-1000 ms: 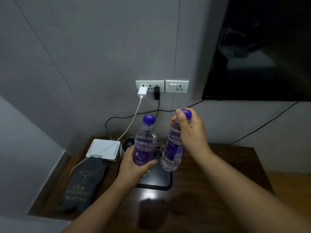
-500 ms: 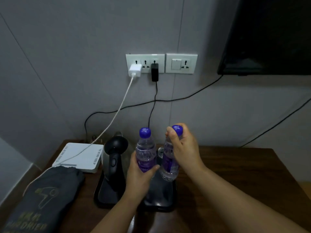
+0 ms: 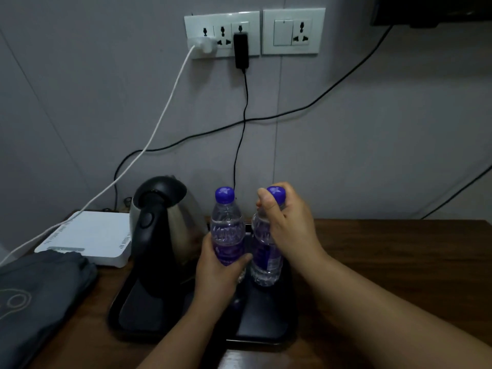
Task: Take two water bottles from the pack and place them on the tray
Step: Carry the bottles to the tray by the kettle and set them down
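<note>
Both bottles stood upright over the black tray (image 3: 261, 330), which lay on the dark wooden table (image 3: 386, 251) and served as my mark for everything else. The person's left hand (image 3: 217, 272) was wrapped around the lower body of the left bottle (image 3: 226, 230), thumb across the purple label, fingers curled behind it. That bottle stood above the middle of the tray; its base was hidden by the hand, so I could not tell whether it touched the surface. The right hand (image 3: 288, 222) was closed over the neck and shoulder of the right bottle (image 3: 266, 258), thumb pressed just under the purple cap. This one stood above the tray's right half, just beside the first, and its base looked to be down on the tray or very nearly so.

On the tray's left half stood an electric kettle (image 3: 162, 222), steel-bodied with a black handle and lid. Off the tray to the left, toward the wall, lay a white router box (image 3: 87, 237), and nearer than that a folded dark grey cloth bag (image 3: 40, 296). On the wall above the tray were two socket plates (image 3: 254, 33), with a white charger (image 3: 201, 45) and a black adapter (image 3: 241, 50) plugged in, their cables hanging toward the table.
</note>
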